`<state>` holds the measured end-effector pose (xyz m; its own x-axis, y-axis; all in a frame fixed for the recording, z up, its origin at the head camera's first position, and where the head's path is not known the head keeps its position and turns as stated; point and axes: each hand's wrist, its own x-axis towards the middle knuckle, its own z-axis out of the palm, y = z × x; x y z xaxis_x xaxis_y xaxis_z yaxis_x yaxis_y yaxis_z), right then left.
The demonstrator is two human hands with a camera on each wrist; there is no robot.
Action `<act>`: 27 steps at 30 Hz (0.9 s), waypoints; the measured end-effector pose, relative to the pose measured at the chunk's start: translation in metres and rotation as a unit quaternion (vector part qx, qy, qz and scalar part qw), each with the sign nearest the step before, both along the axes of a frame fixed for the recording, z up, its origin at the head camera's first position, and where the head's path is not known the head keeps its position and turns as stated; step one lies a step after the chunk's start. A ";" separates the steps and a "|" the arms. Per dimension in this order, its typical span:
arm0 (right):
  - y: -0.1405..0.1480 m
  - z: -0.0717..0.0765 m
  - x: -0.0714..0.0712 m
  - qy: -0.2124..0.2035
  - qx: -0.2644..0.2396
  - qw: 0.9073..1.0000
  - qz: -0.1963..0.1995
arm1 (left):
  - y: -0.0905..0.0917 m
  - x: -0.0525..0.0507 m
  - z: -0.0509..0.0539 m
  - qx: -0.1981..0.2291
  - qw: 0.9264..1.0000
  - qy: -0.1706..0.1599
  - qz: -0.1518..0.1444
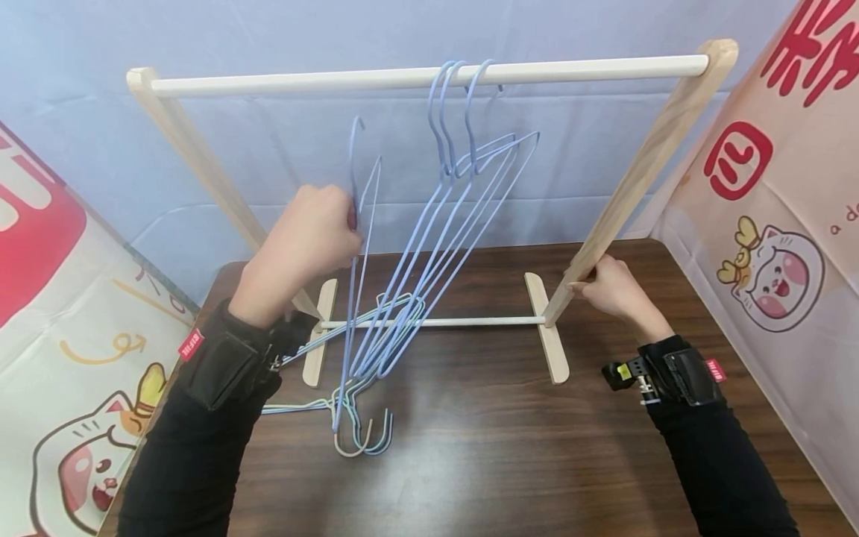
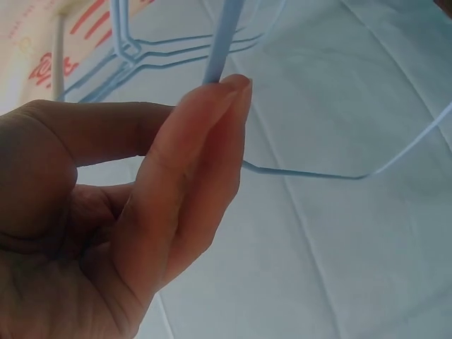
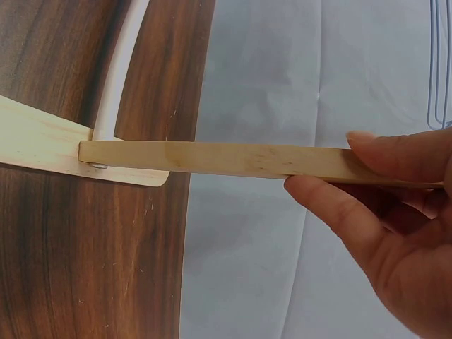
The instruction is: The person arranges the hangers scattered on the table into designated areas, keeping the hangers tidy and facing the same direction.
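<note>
My left hand (image 1: 309, 231) pinches a blue wire hanger (image 1: 353, 160) just below its hook, left of the hangers on the rail. That hook stands lower in the head view than the white rail (image 1: 302, 82) and apart from it. Three blue hangers (image 1: 470, 119) hang from the rail by their hooks, right of my left hand. In the left wrist view, thumb and finger (image 2: 205, 141) press together on the hanger's wire. My right hand (image 1: 614, 287) grips the right wooden upright (image 1: 637, 175) low down, with the thumb on one side and fingers on the other in the right wrist view.
Several blue and pale green hangers (image 1: 309, 407) lie on the brown table (image 1: 470, 462) at the front left, hooks toward me. Wooden feet (image 1: 546, 328) and a thin lower bar (image 1: 483, 322) support the rack. Light blue cloth (image 1: 590, 30) covers the back; printed panels flank both sides.
</note>
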<state>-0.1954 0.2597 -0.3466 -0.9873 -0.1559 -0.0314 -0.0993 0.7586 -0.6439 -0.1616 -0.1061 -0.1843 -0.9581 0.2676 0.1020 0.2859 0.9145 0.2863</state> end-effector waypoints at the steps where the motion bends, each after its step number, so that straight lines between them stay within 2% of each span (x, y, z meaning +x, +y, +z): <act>1: 0.000 0.000 0.000 0.000 -0.001 1.000 0.000 | 0.001 0.000 0.001 0.002 1.000 -0.003 0.001; 9: -0.001 0.001 0.001 0.004 -0.003 1.000 0.002 | 0.009 -0.002 0.007 0.009 1.000 -0.004 0.001; 17: 0.000 0.000 0.001 0.002 -0.004 1.000 0.002 | 0.015 -0.002 0.013 -0.011 1.000 0.018 -0.003; 20: 0.001 0.000 0.001 0.003 -0.004 1.000 0.002 | 0.017 -0.003 0.015 -0.012 1.000 0.016 -0.003; 27: 0.001 0.000 0.000 0.003 -0.005 1.000 0.002 | 0.019 0.001 0.018 -0.016 1.000 0.019 -0.008</act>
